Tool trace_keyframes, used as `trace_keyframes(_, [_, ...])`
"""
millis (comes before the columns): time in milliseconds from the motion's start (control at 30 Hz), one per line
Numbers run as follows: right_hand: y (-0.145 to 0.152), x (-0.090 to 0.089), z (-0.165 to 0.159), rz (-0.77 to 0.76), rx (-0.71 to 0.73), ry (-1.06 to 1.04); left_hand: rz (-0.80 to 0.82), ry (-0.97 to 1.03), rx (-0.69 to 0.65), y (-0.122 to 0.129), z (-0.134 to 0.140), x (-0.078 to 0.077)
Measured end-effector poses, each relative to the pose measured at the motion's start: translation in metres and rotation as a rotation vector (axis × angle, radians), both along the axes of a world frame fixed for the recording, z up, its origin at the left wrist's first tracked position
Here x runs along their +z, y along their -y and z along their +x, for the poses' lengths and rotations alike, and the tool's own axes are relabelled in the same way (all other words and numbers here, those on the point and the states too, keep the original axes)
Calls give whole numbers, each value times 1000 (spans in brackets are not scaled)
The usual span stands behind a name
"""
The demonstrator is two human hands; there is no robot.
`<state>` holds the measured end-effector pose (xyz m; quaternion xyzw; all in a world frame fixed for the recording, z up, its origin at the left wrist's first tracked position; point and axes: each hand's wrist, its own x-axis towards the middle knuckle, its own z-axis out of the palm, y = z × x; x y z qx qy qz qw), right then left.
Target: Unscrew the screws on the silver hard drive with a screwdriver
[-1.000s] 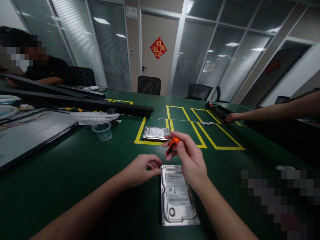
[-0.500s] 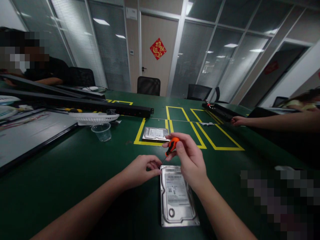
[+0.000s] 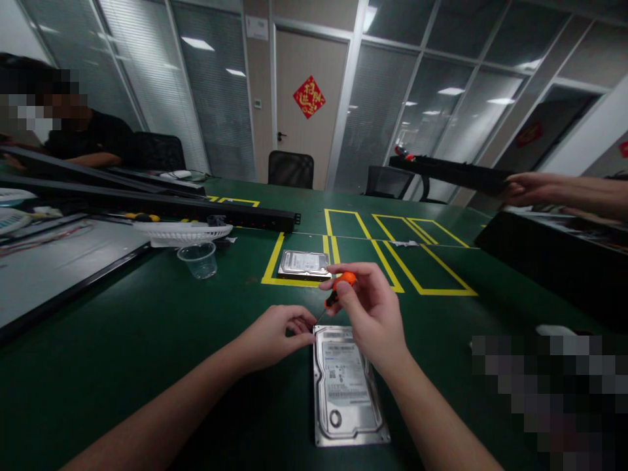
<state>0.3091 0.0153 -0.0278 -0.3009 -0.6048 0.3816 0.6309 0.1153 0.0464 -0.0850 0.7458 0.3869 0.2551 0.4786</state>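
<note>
A silver hard drive [image 3: 350,386] with a white label lies flat before me on the green table. My left hand [image 3: 282,333] has its fingers curled in, with thumb and fingertips against the drive's far left corner. Any small thing between those fingertips is hidden. My right hand [image 3: 375,311] grips an orange and black screwdriver [image 3: 345,281], tilted, its thin shaft reaching down to that same corner. Farther off, a second hard drive [image 3: 304,261] rests inside a yellow tape outline, just beyond my right fingertips.
On the left stand a clear plastic cup [image 3: 197,260], a white basket [image 3: 181,232], long black bars [image 3: 235,210] and a flat grey panel [image 3: 88,261]. At right a co-worker's hands [image 3: 524,190] hold a long black bar [image 3: 451,171] above a dark box [image 3: 554,261]. Another person sits far left.
The co-worker at right has raised the long black bar off the table. My hands, the screwdriver and the hard drives stay nearly where they were; the orange handle looks slightly turned.
</note>
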Motion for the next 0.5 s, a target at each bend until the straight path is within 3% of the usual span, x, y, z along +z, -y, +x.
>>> trace_keyframes(267, [-2, -3, 2, 20, 69, 23, -9, 16, 7, 0, 1, -2])
trace_keyframes(500, [1, 0, 0, -21, -8, 3, 6, 2, -4, 0, 0, 1])
